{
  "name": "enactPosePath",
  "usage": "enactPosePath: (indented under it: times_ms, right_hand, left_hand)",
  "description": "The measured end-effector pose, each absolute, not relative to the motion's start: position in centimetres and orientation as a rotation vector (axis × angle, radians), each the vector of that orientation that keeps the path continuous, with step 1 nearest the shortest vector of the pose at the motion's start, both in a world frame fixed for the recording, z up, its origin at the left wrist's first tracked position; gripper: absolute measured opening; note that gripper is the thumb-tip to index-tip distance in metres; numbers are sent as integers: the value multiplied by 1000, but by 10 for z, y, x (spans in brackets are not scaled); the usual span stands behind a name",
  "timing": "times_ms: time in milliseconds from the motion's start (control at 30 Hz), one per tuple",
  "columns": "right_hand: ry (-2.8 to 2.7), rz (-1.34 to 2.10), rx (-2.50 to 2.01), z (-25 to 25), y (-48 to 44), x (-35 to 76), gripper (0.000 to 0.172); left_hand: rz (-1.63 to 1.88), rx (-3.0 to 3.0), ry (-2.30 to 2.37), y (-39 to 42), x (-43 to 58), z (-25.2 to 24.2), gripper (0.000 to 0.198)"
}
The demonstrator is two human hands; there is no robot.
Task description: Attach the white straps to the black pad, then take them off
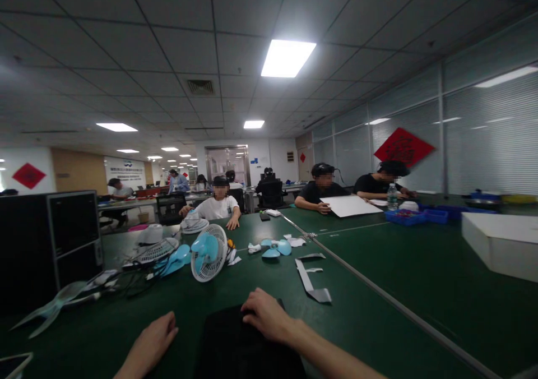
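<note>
A matte black, flat thing (235, 340) lies in front of me at the table's near side; whether it is cloth or a bag I cannot tell. My right hand (265, 315) is on its far edge, fingers bent over it. Left of it, my left hand (153, 337) is by the green tabletop, apart from the black thing, its fingers loosely curled together and no object showing in them. Beyond my hands lie a bent grey strip (306, 278), a blue fan blade (272, 252) and a white fan cage (218, 261) with blue blades.
More fan parts and dark cables (143, 281) cover the left side, beside a black cabinet (75, 233). A metal seam (370, 289) crosses the table. On the right stand a white box (500, 244) and blue trays (406, 217). Several people sit opposite, one holding a white board (351, 206).
</note>
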State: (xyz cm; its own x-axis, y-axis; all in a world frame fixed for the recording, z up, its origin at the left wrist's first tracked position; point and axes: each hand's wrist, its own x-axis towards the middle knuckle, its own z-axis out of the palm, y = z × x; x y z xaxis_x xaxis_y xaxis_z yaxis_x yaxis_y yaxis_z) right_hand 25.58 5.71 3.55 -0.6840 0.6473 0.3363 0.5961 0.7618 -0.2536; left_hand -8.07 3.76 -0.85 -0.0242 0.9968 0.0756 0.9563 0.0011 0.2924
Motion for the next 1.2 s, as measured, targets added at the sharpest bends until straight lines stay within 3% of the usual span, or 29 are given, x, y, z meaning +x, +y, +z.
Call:
enactPosePath:
  times_ms: [300,567,800,1000,1200]
  right_hand:
    - [-2526,228,-992,21,55,242,23]
    - [-2330,260,-1040,32,48,286,29]
    - [-2074,-80,-1548,28,71,369,22]
    - [-2016,-197,-1814,17,81,391,40]
    - [-2036,-193,-1913,7,92,396,26]
  left_hand:
    - [702,2202,1778,31,-51,-1,48]
    - [570,2166,1572,16,-12,6,77]
    - [558,2178,1584,6,-1,19,76]
    - [523,2146,1618,1,0,27,77]
    - [514,2119,1640,2,-2,27,72]
